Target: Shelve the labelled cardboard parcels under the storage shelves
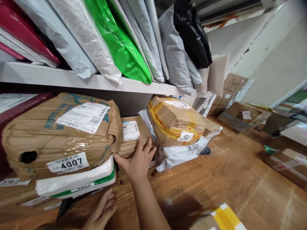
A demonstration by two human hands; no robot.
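Observation:
My right hand lies flat with fingers spread against the front of a small cardboard box that carries a white label. This box is wedged between a big brown paper parcel numbered 4007 on the left and a crumpled parcel bound in yellow tape on the right. Lower left, my left hand rests open, fingers out, on the brown cardboard surface just below a white parcel with a green stripe that sits under the 4007 parcel. Neither hand grips anything.
A white shelf above holds leaning plastic mailers, among them a green one and a black one. A white mailer lies under the yellow-taped parcel. More cardboard boxes stand at the right; a yellow-taped box is at the bottom.

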